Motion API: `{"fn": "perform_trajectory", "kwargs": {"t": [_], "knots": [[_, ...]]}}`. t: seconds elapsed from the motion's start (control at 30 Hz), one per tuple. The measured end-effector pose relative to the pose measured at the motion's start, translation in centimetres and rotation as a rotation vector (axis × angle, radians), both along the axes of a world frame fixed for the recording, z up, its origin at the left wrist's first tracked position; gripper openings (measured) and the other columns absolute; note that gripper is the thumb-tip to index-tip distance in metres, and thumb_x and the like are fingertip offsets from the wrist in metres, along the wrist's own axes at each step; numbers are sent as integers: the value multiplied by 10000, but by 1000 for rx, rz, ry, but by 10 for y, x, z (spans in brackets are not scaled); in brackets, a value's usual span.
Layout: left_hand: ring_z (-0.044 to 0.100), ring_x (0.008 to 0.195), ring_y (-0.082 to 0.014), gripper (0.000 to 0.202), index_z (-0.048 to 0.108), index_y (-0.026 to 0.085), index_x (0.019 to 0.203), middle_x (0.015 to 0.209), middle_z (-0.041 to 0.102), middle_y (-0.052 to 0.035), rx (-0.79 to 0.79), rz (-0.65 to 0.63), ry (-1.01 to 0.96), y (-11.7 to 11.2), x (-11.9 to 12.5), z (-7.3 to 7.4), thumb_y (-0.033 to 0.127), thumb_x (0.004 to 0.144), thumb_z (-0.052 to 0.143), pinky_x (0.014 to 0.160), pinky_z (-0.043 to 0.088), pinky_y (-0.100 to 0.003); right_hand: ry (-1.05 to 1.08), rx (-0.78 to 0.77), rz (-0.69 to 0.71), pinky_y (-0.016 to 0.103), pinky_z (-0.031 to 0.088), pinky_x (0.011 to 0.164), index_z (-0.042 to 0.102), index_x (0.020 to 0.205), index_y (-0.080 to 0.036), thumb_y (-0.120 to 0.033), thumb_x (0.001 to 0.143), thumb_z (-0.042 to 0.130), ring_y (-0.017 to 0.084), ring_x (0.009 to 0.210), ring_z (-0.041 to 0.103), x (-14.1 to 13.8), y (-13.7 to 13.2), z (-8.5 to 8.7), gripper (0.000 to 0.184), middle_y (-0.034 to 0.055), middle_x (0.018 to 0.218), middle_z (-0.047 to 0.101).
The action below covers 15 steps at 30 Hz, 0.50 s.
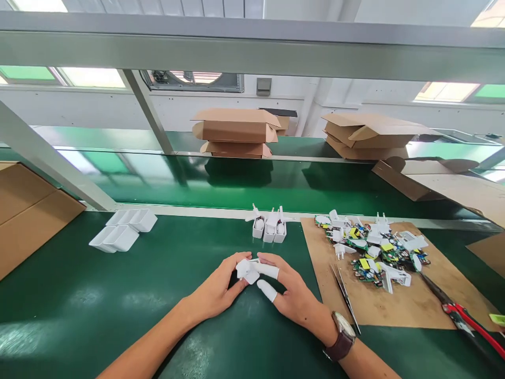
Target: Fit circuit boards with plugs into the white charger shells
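Note:
A small white plastic charger part (247, 271) is held over the green table, between my two hands. My left hand (221, 284) grips it from the left, fingers behind and thumb in front. My right hand (290, 289) has white finger cots on its thumb and index finger. Its index fingertip touches the part's right side, while the thumb sits just below it. Beyond my hands stand several white plastic housings (269, 234), with white pronged pieces resting on them. A heap of circuit boards with white plug parts (371, 247) lies to the right.
Tweezers (345, 299) and red-handled cutters (453, 310) lie around the brown cardboard sheet (315, 263). White open boxes (122, 230) stand at left, near a carton (31, 216). Flat cartons (236, 129) rest on the ledge behind, under a metal frame bar (252, 50).

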<state>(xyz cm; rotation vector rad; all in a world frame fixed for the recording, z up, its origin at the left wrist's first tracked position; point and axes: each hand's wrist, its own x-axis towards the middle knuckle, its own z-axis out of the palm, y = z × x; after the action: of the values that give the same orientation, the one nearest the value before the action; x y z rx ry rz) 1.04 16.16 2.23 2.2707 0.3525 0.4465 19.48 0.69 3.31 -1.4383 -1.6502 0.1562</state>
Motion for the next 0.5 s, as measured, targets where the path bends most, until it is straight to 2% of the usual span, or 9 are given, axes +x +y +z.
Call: {"fn": "perform_trajectory", "kwargs": {"t": [0.1,0.2,0.33,0.43,0.5], "knots": [[493,1450,-286,551,427,325,1525,1535,551,-98,82,-1,-17,-3,1,-5,322,1000,596,1128,506,-493,-73,46,5,385,628,956,549,1432,-317,-109,960,596,218,1137,696,-1,2,1,518,109,1280,657],[508,1433,-291,658,299,333,1604,1568,517,-104,116,8,-22,-3,2,-5,363,1010,580,1122,506,-494,-86,63,-9,380,655,869,550,1412,-309,-138,954,632,220,1017,715,0,3,-1,496,107,1183,676],[517,1418,-267,587,276,334,1617,1587,497,-85,130,-12,-36,-2,3,-4,363,1060,458,1140,488,-458,-113,88,-18,389,651,903,545,1365,-273,-167,966,625,238,1086,711,-1,5,-7,420,123,1208,675],[510,1420,-263,562,293,337,1611,1588,498,-77,110,9,-29,-4,4,-5,392,1069,427,1143,480,-457,-172,67,-2,373,649,910,562,1325,-243,-120,988,545,234,1115,709,-1,5,-9,359,136,1247,671],[512,1417,-265,591,249,343,1624,1597,484,-82,78,32,-23,-5,3,-5,411,1066,432,1127,491,-451,-194,67,-1,363,656,882,579,1288,-236,-88,980,527,229,1098,711,0,4,-8,345,136,1239,673]]}}
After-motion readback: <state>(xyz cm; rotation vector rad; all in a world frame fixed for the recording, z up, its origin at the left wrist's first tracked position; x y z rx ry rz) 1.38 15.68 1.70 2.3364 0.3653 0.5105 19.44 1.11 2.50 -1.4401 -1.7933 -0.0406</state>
